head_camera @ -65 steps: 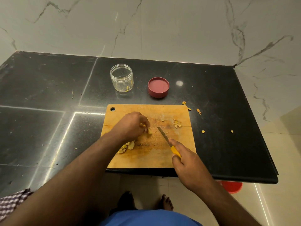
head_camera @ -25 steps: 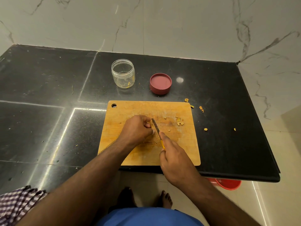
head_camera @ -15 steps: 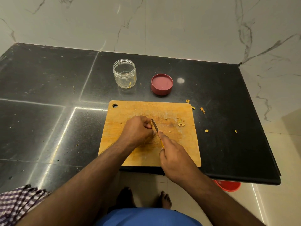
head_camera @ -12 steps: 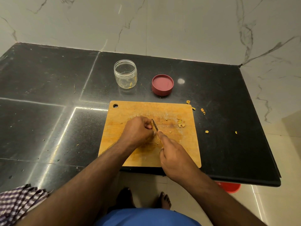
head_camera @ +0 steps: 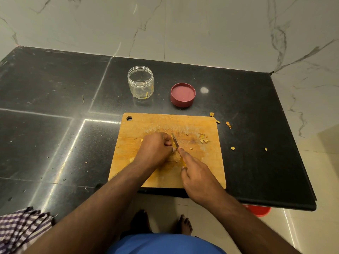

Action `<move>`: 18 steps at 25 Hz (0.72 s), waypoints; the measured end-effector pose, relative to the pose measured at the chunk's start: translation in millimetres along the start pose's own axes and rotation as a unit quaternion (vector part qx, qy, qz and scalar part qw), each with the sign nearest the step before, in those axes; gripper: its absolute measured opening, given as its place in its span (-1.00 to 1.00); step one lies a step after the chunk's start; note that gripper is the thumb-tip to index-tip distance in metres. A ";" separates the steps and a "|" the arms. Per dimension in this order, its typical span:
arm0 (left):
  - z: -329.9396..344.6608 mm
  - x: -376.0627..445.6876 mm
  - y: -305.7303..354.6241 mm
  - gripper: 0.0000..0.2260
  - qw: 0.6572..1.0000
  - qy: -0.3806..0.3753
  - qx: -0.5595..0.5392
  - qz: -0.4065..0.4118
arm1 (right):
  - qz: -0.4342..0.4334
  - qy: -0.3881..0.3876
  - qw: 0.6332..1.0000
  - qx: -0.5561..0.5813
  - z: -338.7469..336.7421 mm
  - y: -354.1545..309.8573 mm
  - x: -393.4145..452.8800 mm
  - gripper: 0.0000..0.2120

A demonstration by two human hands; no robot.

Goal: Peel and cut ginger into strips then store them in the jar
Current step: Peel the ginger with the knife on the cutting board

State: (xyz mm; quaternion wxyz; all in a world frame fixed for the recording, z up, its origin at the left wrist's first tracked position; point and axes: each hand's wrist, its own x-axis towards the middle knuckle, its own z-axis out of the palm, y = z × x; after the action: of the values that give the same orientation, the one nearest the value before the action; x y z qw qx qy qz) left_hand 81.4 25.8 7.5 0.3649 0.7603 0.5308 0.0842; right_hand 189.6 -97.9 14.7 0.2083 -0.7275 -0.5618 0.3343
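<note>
A worn rectangular wooden cutting board (head_camera: 165, 173) lies at the near edge of the glossy black stone bench (head_camera: 55, 107), a round hanging hole in its corner at 11 o'clock. Over the middle of the board the person's left hand (head_camera: 154, 149) is curled knuckles-up, its fingers (head_camera: 167, 143) bent tight around a small yellow piece of ginger (head_camera: 174, 149), most of it hidden beneath the hand. The right hand (head_camera: 198, 176) grips a small knife with a yellow handle (head_camera: 175, 141); the forefinger runs along the top toward the blade, the handle is almost wholly covered, and the thin blade stands against the left fingertips right at the ginger.

A little heap of pale ginger trimmings (head_camera: 203, 138) sits on the board at 2 o'clock from the hands. More loose ginger bits (head_camera: 228, 124) are scattered on the bench off the board's right edge.

Beyond the board, at 12 o'clock, stands a clear round plastic jar (head_camera: 140, 82), open and upright, with a few yellow slivers at its bottom. Its dark red round lid (head_camera: 182, 94) lies apart to the jar's right, hollow side up.

A checked cloth (head_camera: 20, 230) shows at 8 o'clock, and a red plastic tub (head_camera: 258, 210) peeks from beneath the bench edge at 4 o'clock.
</note>
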 end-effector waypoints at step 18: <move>8.4 -3.0 -5.4 -0.64 1.000 0.011 0.024 0.010 | 0.001 0.009 1.000 0.023 7.1 -1.6 -2.6 -0.47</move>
State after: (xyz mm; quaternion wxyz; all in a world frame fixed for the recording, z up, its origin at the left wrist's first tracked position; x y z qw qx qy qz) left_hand 80.4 20.2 -1.3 0.3400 0.7730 0.5292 0.0829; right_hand 183.0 -100.4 11.5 0.2301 -0.7259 -0.5513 0.3408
